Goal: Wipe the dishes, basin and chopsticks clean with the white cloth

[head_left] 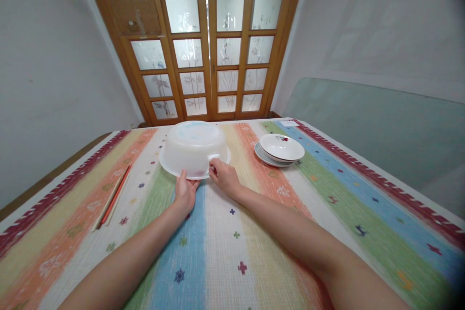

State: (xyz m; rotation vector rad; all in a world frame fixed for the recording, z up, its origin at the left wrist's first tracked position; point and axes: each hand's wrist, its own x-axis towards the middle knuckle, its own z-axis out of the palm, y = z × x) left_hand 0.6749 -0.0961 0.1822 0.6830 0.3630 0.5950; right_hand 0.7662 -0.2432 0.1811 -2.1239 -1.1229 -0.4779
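Note:
A whitish translucent basin (194,147) lies upside down on the striped cloth, its base facing up with a faint blue patch. My left hand (186,191) grips the near rim of the basin, thumb on the outside and fingers beneath the edge. At the basin's near right side, my right hand (223,174) is closed, thumb and fingers pinched together against the wall near a small white piece. What exactly the pinch holds is too small to make out.
To the right, a white bowl (282,147) rests on a plate (267,157). Chopsticks (113,198), some red, lie at the left on the striped tablecloth (221,261). Wooden glazed doors (210,34) stand behind the table, and a pale green board (374,131) is at the right.

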